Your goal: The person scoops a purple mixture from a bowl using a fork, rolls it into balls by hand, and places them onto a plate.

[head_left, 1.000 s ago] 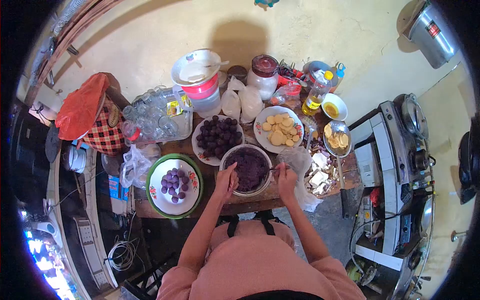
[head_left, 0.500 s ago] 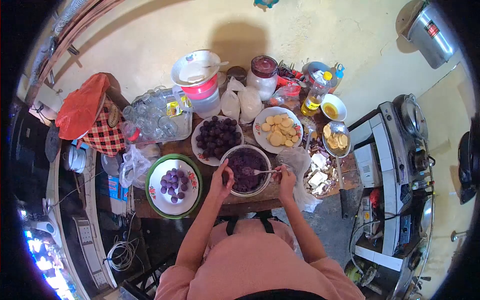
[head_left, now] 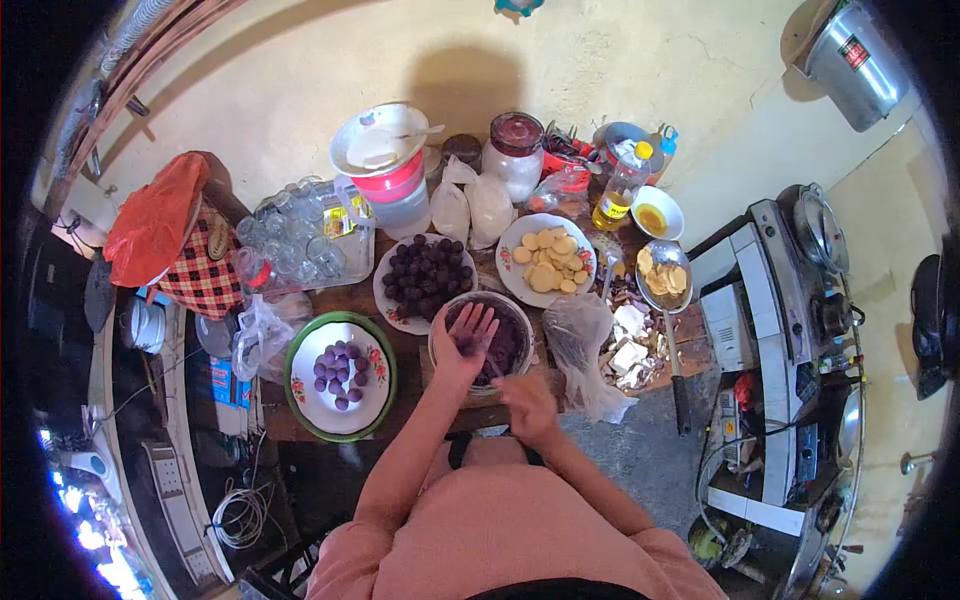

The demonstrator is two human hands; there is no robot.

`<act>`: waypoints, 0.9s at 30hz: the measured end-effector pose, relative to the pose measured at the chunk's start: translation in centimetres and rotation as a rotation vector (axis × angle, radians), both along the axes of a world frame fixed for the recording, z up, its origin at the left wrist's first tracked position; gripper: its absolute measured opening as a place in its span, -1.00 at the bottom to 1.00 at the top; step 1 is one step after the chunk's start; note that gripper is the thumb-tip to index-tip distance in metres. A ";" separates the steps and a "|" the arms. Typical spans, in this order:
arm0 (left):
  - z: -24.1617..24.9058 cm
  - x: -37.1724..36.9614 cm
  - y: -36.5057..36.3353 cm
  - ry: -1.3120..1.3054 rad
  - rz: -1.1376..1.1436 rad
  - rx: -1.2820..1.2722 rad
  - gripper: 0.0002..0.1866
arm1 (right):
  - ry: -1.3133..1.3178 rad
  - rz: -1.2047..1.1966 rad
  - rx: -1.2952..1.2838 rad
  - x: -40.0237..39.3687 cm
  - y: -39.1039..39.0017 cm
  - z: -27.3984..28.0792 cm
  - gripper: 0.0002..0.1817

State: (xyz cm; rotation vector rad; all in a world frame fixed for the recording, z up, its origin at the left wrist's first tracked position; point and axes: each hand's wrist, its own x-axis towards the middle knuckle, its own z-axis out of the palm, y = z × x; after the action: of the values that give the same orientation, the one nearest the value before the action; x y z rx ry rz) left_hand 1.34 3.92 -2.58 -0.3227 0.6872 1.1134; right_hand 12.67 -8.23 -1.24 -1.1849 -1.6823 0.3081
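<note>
My left hand (head_left: 466,350) is held palm up with spread fingers over a bowl (head_left: 534,345) of purple mash (head_left: 512,328). Purple smears mark its palm and fingers. Blurred by motion, my right hand (head_left: 530,408) is closed at the bowl's near right edge, around the fork's handle. The fork itself is barely visible here. To the left, small purple balls (head_left: 341,372) lie on a white flowered plate (head_left: 312,392) set in a green-rimmed dish (head_left: 298,408). Behind the bowl stands a plate (head_left: 384,300) heaped with darker purple balls (head_left: 428,275).
A plate of yellowish discs (head_left: 548,262) stands behind right. Beside it are a plastic bag (head_left: 580,350), peelings with white chunks (head_left: 628,345), and a long-handled strainer (head_left: 664,280). An oil bottle (head_left: 618,195), flour bags (head_left: 490,210), jars and a glassware tray (head_left: 340,265) line the back.
My left hand has left the bowl's rim and turned palm up over the mash. My right hand has moved left and nearer my body, taking the fork from its level position across the bowl.
</note>
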 end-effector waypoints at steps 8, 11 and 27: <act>-3.8 -0.5 0.7 0.141 -0.019 -0.215 -0.79 | -0.365 0.103 -0.006 0.9 -1.7 -0.9 -0.60; -6.0 -0.5 0.7 0.062 -0.057 -0.246 -0.78 | -0.405 0.121 0.017 1.4 -1.8 -0.5 -0.59; -0.3 -1.0 1.2 0.186 -0.163 -0.276 -0.66 | 0.654 -0.305 -0.311 3.5 -1.3 -0.1 -0.75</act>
State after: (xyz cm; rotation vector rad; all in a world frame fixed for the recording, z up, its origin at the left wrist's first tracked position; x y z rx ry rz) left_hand 0.33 5.09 -2.86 -0.3934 1.0189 0.8998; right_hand 16.15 -9.53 -1.34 -1.3568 -0.8935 0.6969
